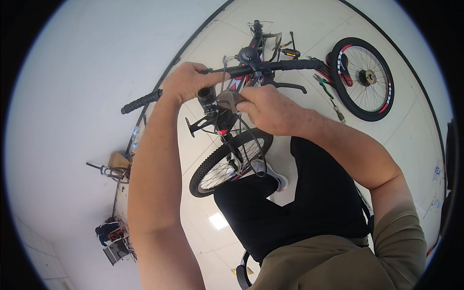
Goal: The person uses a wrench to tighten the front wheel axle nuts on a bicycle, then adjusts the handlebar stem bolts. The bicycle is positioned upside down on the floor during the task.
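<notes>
A bicycle handlebar [287, 65] with dark ribbed grips lies across the upper middle, at the top of a partly assembled bicycle. My left hand [191, 83] is closed around its left part, thumb stretched along the bar. My right hand [273, 110] is closed on a flat grey-brown metal piece [229, 100], whose kind I cannot make out, beside the black stem [207, 95]. Past the right hand sticks out a black brake lever [291, 87]. A round black shifter [248, 54] sits near the bar's middle. Cables hang down toward the front wheel [208, 180], which is below my hands.
A loose bicycle wheel [355, 101] with red markings lies at the right on pale floor tiles. Green-handled pliers [323, 84] lie beside it. A pedal [290, 53] shows near the frame. At the left wall stand a cardboard box [118, 161] and a chair [116, 249].
</notes>
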{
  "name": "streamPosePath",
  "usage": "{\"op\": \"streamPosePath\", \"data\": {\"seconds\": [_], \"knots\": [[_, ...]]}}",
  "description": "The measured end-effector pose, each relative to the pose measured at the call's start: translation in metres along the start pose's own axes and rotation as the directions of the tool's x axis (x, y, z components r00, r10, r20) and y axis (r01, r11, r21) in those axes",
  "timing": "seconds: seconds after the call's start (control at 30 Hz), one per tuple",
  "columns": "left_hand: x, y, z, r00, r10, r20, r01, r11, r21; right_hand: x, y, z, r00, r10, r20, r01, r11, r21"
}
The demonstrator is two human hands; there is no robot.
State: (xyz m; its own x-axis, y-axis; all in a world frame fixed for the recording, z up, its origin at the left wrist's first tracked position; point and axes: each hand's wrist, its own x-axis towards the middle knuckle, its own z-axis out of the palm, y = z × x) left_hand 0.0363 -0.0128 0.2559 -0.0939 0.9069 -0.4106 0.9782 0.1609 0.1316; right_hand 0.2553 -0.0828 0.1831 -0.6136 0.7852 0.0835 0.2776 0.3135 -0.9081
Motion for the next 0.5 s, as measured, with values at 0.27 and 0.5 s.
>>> {"op": "streamPosePath", "data": {"seconds": [0.27,0.5], "knots": [[0.001,-0.003,0.002,0.999,0.020,-0.031,-0.020,1.000,-0.018,0.003,0.008,0.002,0.990,-0.135,-0.050,0.137,0.990,0.030],[0.004,-0.007,0.006,0.998,0.034,-0.060,-0.035,0.999,-0.019,0.006,0.009,0.003,0.988,-0.146,-0.049,0.148,0.989,0.019]]}}
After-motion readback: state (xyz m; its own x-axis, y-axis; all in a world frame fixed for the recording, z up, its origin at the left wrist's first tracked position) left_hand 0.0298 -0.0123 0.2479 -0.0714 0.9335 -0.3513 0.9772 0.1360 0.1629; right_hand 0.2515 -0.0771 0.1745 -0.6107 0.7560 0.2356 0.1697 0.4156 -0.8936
